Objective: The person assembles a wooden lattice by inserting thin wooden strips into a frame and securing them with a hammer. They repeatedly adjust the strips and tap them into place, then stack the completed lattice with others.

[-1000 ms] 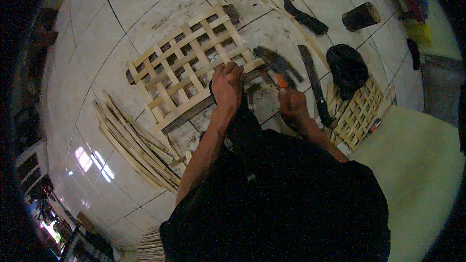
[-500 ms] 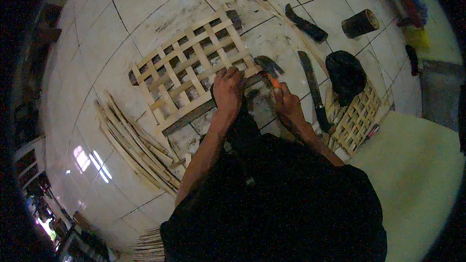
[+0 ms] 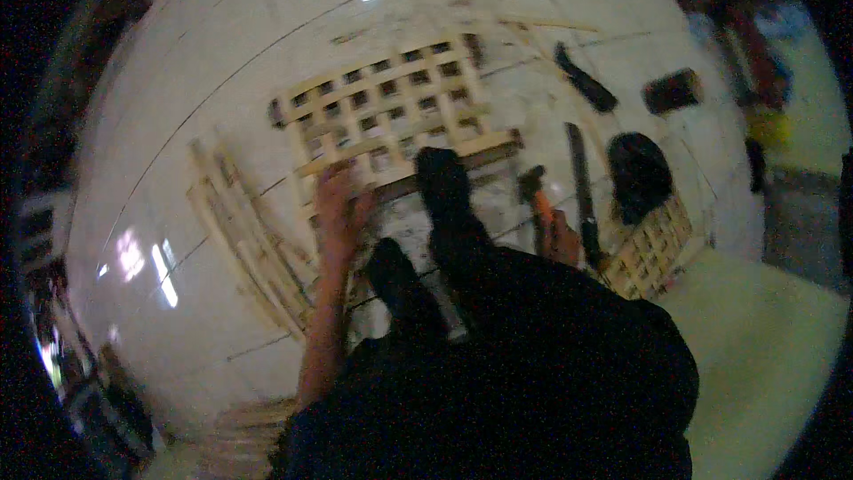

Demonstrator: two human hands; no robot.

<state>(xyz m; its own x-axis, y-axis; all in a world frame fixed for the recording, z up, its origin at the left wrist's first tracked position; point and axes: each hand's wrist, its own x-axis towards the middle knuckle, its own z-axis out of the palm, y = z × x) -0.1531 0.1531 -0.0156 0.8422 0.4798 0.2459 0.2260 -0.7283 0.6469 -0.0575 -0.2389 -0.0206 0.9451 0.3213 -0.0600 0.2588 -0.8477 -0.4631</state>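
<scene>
A lattice of pale, flat woven strips (image 3: pixel 388 89) lies on the floor in front of me, with a dark wooden bar (image 3: pixel 490 151) along its near edge. My left hand (image 3: pixel 342 204), blurred by motion, is at the lattice's near left corner, thumb apart from the fingers. It appears to hold nothing. My right hand (image 3: pixel 562 236) grips a hammer (image 3: pixel 541 200) by its orange handle, low to the right of the lattice. The hammer's dark head is apart from the lattice. My dark-covered foot (image 3: pixel 442 176) overlaps the near bar.
Loose strips (image 3: pixel 244 231) lie to the left. On the right are a long dark blade (image 3: pixel 582 187), a curved dark sheath-like piece (image 3: pixel 586 80), a short dark cylinder (image 3: pixel 673 92), a black bundle (image 3: pixel 640 173) and a second woven lattice (image 3: pixel 653 249). A pale surface (image 3: pixel 764 338) stands at the lower right.
My right hand has drawn the hammer back and down to the right, away from the lattice's corner. My left hand has moved left along the near edge. The view has shifted.
</scene>
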